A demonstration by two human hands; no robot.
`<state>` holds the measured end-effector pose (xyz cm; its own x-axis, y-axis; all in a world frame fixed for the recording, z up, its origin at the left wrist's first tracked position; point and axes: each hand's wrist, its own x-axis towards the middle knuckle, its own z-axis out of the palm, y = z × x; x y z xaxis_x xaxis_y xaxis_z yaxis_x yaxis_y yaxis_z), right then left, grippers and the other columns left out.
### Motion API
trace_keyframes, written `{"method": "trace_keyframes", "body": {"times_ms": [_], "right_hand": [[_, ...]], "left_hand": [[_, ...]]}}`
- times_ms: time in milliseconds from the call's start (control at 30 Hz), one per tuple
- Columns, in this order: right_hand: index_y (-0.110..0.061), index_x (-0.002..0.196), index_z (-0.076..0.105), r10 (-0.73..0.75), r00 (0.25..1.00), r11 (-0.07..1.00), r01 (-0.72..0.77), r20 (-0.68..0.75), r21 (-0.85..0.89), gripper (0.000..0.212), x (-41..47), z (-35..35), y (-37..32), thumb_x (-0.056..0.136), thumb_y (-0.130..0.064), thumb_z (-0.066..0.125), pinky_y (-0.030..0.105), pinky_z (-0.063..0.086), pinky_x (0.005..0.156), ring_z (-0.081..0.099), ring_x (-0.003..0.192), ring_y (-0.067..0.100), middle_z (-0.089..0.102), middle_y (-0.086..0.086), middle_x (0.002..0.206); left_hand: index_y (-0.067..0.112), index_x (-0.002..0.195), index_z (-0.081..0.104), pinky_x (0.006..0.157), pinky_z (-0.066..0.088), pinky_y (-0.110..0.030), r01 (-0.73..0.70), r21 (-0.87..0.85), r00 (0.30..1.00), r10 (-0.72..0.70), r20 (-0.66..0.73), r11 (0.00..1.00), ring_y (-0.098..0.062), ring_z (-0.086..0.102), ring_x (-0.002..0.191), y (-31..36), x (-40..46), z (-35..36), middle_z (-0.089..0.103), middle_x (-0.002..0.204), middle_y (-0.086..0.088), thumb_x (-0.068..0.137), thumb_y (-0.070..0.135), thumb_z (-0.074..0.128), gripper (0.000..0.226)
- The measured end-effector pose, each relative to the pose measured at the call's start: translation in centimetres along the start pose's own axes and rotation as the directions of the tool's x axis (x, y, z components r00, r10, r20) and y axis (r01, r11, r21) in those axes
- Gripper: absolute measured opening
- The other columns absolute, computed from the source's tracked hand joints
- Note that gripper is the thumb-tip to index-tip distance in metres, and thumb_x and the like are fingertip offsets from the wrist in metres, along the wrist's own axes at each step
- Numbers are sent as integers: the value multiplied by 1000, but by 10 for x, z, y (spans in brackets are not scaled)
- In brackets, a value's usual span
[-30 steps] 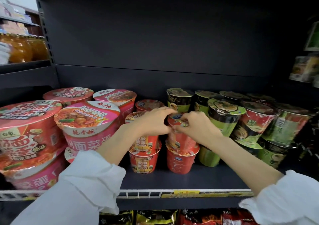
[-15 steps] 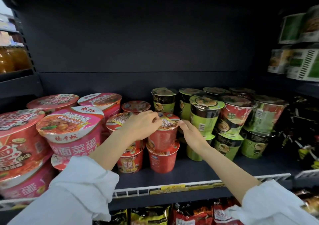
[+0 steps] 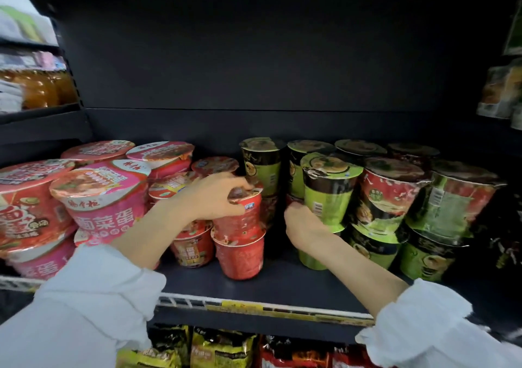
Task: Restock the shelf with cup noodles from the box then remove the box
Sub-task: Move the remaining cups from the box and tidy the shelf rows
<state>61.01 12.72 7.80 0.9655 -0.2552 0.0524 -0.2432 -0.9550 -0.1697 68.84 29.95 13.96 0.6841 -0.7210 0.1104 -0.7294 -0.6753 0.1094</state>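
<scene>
Nearest us runs the white wire front rail [image 3: 254, 307] of the dark metal shelf [image 3: 282, 285], with a bare strip behind it. Our left hand [image 3: 214, 198] grips the lid of the upper red paper cup noodle [image 3: 243, 218], stacked on another. Our right hand [image 3: 302, 223] curls beside the light-green cup [image 3: 327, 198]; we cannot tell its grasp. Above the cups, the shelf stands open.

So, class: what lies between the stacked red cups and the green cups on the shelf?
In the head view, the right hand reaches into the dark gap between the stacked red cups and the green cups; what it touches is unclear.
</scene>
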Motion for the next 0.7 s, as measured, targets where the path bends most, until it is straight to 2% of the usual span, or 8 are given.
{"method": "trace_keyframes", "body": {"times_ms": [67, 167, 267, 333, 433, 567, 633, 700], "right_hand": [[7, 122, 52, -18, 1000, 999, 18, 5, -27, 33, 2, -4, 2, 90, 2, 47, 36, 43, 98, 47, 122, 34, 50, 21, 127], [2, 126, 50, -87, 996, 994, 87, 9, -66, 36, 7, -10, 2, 91, 1, 47, 36, 41, 100, 41, 127, 31, 48, 17, 130], [-1, 132, 45, -192, 979, 979, 196, 69, -60, 43, 25, -6, 1, 90, 3, 46, 37, 37, 108, 38, 129, 31, 43, 17, 134], [-4, 136, 41, -223, 971, 973, 227, 86, -46, 47, 33, -4, -1, 89, 0, 48, 38, 35, 110, 37, 131, 32, 41, 17, 138], [-8, 144, 31, -236, 969, 969, 241, 74, -52, 57, 39, -3, -2, 91, -3, 50, 40, 32, 112, 32, 135, 33, 30, 14, 147], [-5, 143, 34, -182, 980, 982, 185, 85, -32, 47, 43, -6, 0, 96, -6, 41, 39, 30, 112, 29, 137, 33, 22, 14, 151], [-2, 140, 39, -157, 983, 985, 163, 90, -58, 43, 45, -5, 1, 97, -6, 39, 39, 30, 111, 32, 135, 33, 24, 16, 149], [0, 138, 41, -123, 990, 989, 128, 71, -73, 41, 46, -3, 2, 97, -5, 38, 39, 32, 109, 36, 133, 33, 28, 17, 146]], "left_hand": [[39, 125, 53, 102, 38, -33, -21, -47, 1000, 22, 11, 999, -13, 43, 123, 1, -2, 2, 45, 134, 7, 84, 47, 59, 42], [40, 110, 59, 98, 41, -35, 14, -122, 1000, -16, -13, 992, -12, 47, 115, 7, -1, 4, 50, 123, 8, 81, 67, 45, 42], [32, 102, 59, 90, 45, -40, 30, -21, 993, -32, -116, 999, -15, 53, 105, 12, 8, 5, 55, 110, 5, 94, 52, 38, 30], [26, 112, 59, 93, 46, -44, 30, -23, 977, -34, -208, 999, -19, 55, 109, 14, 20, 3, 57, 116, 2, 97, 35, 42, 24], [22, 135, 44, 102, 41, -45, 64, -29, 952, -70, -299, 998, -24, 43, 127, 15, 41, 0, 46, 138, -3, 96, 18, 45, 39], [31, 149, 18, 114, 26, -44, 71, 92, 979, -52, -196, 993, -22, 20, 143, 17, 66, -6, 16, 157, 4, 97, 13, 41, 59], [36, 148, 17, 113, 28, -43, 84, 123, 986, -65, -153, 989, -23, 23, 142, 16, 76, -7, 18, 157, 4, 98, 14, 39, 59], [34, 145, 26, 107, 36, -42, 121, 124, 980, -99, -175, 985, -25, 35, 136, 17, 82, -9, 31, 152, 0, 100, 19, 39, 50]]}}
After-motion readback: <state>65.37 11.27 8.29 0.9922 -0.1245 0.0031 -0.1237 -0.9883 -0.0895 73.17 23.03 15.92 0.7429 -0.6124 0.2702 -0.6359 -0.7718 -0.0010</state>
